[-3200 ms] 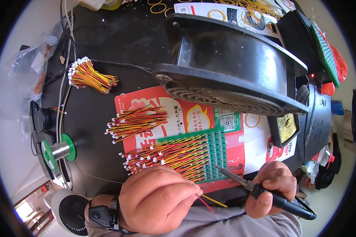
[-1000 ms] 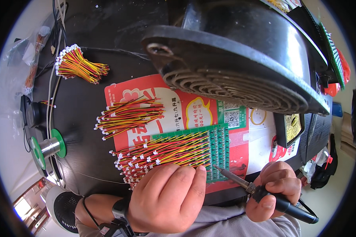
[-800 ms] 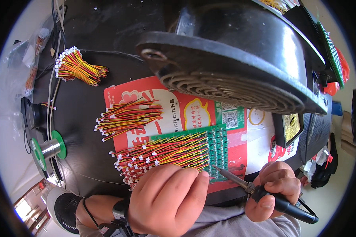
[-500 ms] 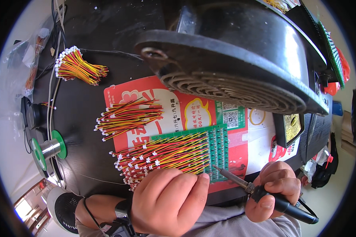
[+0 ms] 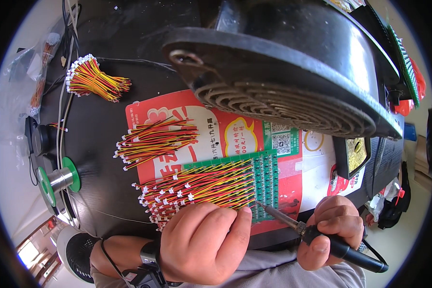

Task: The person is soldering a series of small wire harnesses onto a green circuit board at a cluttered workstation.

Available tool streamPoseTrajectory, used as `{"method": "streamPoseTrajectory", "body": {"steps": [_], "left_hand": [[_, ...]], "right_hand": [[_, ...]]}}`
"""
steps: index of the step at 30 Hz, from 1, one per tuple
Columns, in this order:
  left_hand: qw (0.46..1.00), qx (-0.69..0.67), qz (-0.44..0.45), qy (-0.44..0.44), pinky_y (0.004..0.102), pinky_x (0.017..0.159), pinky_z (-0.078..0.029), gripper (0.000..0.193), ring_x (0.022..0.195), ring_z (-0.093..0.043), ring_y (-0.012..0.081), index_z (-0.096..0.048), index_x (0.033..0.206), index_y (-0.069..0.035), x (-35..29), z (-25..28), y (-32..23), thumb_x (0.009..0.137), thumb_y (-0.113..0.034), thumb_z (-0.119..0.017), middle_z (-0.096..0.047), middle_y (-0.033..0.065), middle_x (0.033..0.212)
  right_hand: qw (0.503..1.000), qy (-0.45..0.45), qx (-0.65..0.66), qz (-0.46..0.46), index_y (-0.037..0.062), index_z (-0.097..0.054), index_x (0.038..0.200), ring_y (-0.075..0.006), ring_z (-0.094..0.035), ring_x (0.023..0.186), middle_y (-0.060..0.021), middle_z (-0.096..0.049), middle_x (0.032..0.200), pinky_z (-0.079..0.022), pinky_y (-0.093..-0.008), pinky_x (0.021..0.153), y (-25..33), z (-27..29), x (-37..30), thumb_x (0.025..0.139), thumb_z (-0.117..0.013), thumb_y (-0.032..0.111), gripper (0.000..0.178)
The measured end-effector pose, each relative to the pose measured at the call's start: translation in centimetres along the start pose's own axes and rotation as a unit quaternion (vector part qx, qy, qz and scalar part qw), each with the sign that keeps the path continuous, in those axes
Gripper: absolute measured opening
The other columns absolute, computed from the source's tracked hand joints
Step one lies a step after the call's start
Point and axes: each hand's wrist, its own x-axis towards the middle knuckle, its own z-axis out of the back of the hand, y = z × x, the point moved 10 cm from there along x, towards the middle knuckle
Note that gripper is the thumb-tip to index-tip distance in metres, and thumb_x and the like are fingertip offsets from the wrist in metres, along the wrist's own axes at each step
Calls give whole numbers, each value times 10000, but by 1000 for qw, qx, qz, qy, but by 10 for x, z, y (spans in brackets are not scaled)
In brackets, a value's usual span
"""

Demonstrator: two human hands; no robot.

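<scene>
My right hand (image 5: 332, 235) grips a soldering iron (image 5: 341, 248) by its black handle. The metal tip points left, close to the thumb of my left hand (image 5: 204, 242) and the lower part of a green circuit board panel (image 5: 266, 187). My left hand is closed in a pinch at the ends of the wires; a wire lead shows at its fingertips, the rest hidden beneath the hand. Rows of red, yellow and black wires with white connectors (image 5: 192, 185) lie across the panel, their bare-end side on it. Whether the tip touches a pad is too small to tell.
A large black fan (image 5: 283, 81) overhangs the back. Loose wires (image 5: 158, 139) lie on the red printed sheet (image 5: 144, 113); a tied wire bundle (image 5: 98, 79) is farther left. A solder spool (image 5: 60, 180) stands at left, a tip-cleaner holder (image 5: 353, 156) at right.
The soldering iron's tip has shifted slightly left, closer to my left fingertips. My left hand has moved a little left, still pinched. The wires and panel lie as before.
</scene>
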Motion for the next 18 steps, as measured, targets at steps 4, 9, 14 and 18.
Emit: {"method": "streamPoseTrajectory", "body": {"steps": [4,9,14,18], "left_hand": [[1000,18,-7,0,310,512,-464,252,603,-571,217,-709,907,37,0,-1,-1,658,70,-721,-602,80,768],[1000,26,-9,2,309,506,-463,248,595,-569,216,-707,907,37,0,-2,-2,661,69,-717,-600,80,765],[1000,25,-7,3,312,501,-465,240,591,-572,217,-705,906,39,0,-2,-3,668,69,-710,-599,80,762],[1000,22,-4,9,318,514,-474,244,594,-574,221,-702,907,38,1,-3,-2,665,71,-709,-600,82,766]], "right_hand": [[1000,2,2,-4,46,-498,819,-106,-411,430,-10,-423,541,-326,-240,398,-1,-1,0,876,-680,333,344],[1000,7,12,-6,44,-504,821,-109,-409,439,-13,-424,545,-315,-247,400,-2,-2,0,869,-685,329,342],[999,-20,25,-1,46,-497,822,-112,-401,457,-18,-422,553,-293,-264,410,-1,5,-2,858,-676,305,317],[1000,-16,18,-4,47,-491,828,-116,-409,459,-20,-420,556,-304,-262,418,-1,5,-1,864,-663,300,308]]}}
